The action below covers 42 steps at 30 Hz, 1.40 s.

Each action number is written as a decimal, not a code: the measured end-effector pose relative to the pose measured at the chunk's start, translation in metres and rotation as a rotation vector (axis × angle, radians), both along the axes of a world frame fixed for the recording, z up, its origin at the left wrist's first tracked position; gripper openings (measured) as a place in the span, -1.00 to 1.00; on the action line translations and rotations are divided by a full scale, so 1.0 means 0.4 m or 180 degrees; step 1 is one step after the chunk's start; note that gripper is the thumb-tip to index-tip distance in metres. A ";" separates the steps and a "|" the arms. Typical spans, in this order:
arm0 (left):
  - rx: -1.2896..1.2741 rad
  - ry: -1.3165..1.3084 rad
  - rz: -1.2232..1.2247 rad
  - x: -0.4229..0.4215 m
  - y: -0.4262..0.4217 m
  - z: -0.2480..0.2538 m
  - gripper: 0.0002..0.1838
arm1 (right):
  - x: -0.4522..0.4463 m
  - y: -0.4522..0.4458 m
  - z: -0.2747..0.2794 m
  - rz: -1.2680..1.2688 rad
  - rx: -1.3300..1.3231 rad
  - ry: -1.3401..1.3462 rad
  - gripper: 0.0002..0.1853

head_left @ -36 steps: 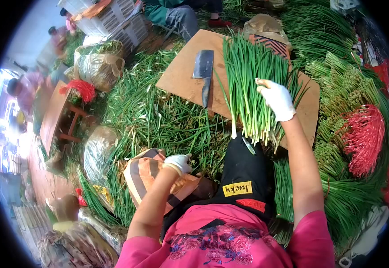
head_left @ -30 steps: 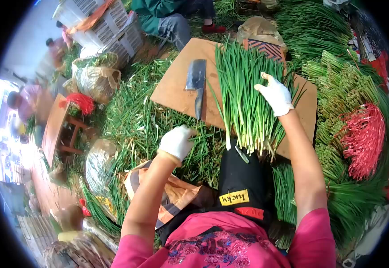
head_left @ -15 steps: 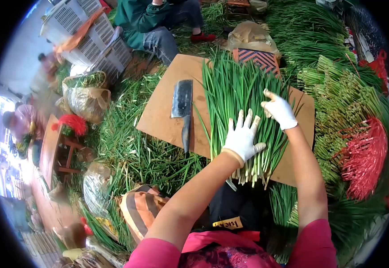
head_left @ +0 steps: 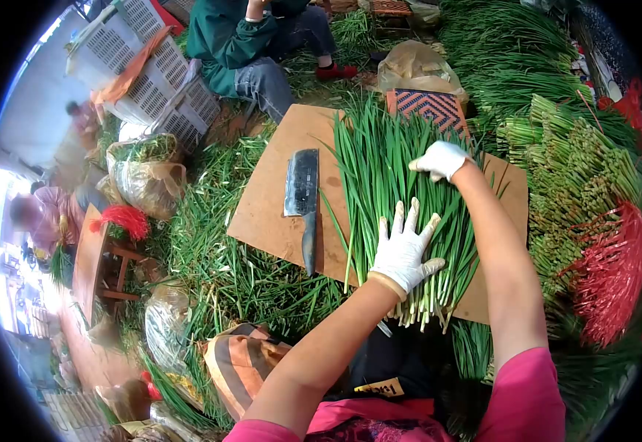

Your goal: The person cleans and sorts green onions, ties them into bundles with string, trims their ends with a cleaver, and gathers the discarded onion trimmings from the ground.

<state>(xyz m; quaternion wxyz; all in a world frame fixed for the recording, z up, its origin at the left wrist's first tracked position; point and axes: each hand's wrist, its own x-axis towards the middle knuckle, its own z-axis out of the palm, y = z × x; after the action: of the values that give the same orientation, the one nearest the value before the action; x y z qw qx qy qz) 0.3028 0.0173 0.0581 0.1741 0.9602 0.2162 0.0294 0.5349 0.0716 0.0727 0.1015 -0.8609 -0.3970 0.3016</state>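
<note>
A broad pile of garlic chives lies on a brown board, its white stem ends towards me. My left hand, in a white glove, rests flat on the lower stems with its fingers spread. Over the upper right leaves is my right hand, also gloved, with its fingers curled inward; whether leaves are caught in them is hidden. To the left of the pile a cleaver lies on the board, its dark handle pointing towards me.
Loose green trimmings cover the floor at left. Bundled stems and red plastic strips are stacked at right. Beyond the board stand a woven-top stool and a seated person in a green jacket. White crates rise at upper left.
My right hand has shifted left across the leaves, and its fingers have curled in. My left hand stays flat on the stems. The whole view has tilted slightly, so things sit lower.
</note>
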 end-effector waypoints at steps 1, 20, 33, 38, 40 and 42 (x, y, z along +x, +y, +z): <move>-0.0057 -0.0092 0.0043 -0.001 0.005 -0.003 -0.02 | 0.001 -0.004 -0.021 0.0239 0.0173 0.0298 -0.58; 0.0125 -0.0394 0.0857 0.041 0.148 -0.085 -0.28 | -0.064 -0.102 -0.080 -0.0381 0.0971 0.0329 -0.60; -0.0308 -0.3091 0.0045 0.139 0.170 0.079 -0.68 | -0.079 -0.263 -0.011 -0.1029 0.2391 0.2062 -0.86; -0.0267 -0.2687 0.0226 0.178 0.152 0.200 -0.66 | -0.116 -0.257 0.063 -0.0965 0.2570 0.2401 -0.82; -0.0696 -0.2478 0.0220 0.196 0.177 0.194 -0.71 | -0.133 -0.254 0.081 -0.0832 0.2706 0.2474 -0.84; -0.1829 -0.2128 0.0377 0.204 0.200 0.174 -0.75 | -0.145 -0.253 0.101 -0.0770 0.2625 0.2343 -0.84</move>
<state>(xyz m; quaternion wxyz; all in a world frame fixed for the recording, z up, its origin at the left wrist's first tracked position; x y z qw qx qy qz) 0.3844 0.0971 0.1279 0.4923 0.7966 0.2020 0.2870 0.4768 -0.0298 0.1129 0.5951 -0.6273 -0.3189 0.3881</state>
